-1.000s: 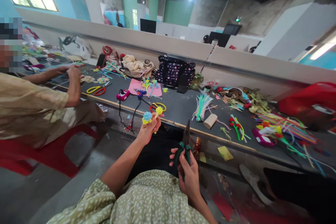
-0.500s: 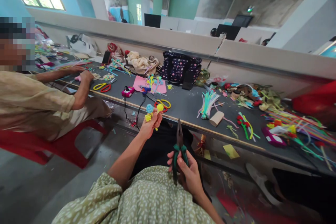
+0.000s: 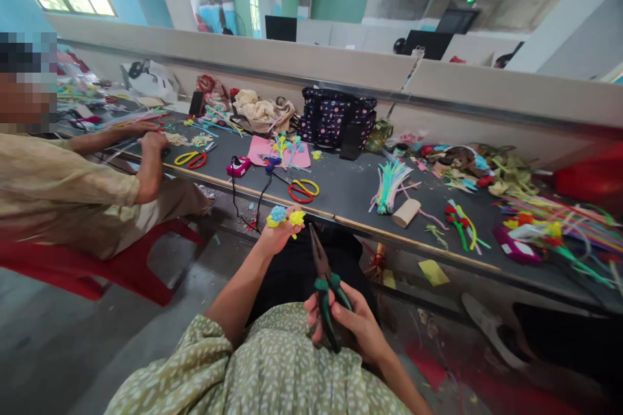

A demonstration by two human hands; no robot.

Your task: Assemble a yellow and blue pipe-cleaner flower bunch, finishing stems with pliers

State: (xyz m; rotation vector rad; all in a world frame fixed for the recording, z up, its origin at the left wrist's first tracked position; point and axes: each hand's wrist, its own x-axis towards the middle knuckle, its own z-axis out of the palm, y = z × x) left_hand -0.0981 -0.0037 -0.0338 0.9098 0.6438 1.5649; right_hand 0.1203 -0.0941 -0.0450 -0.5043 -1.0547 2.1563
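Observation:
Between the fingers of my left hand [image 3: 275,238] is a small bunch of fuzzy pipe-cleaner flowers [image 3: 278,214], one blue and the others yellow. Fingers hide most of their stems. My right hand [image 3: 353,319] is wrapped round the green handles of long-nose pliers [image 3: 320,260], whose dark tips point up and left, close to the flowers but apart from them. Both hands are over my lap, in front of the table edge. Beyond them on the table [image 3: 341,191] lie scissors [image 3: 302,190] with red and yellow handles.
A pink sheet [image 3: 300,154] bears more pipe-cleaner flowers, with a blue glue gun [image 3: 270,164] at its edge. Right of it stand a bundle of pipe cleaners [image 3: 388,188] and a cardboard tube [image 3: 406,213]. A dotted bag [image 3: 335,118] is behind. A co-worker [image 3: 68,168] sits at left.
The pliers have tilted left, bringing their tips nearer the flowers. My left hand has turned the flowers slightly and lowered them a little. The co-worker's hand has shifted slightly.

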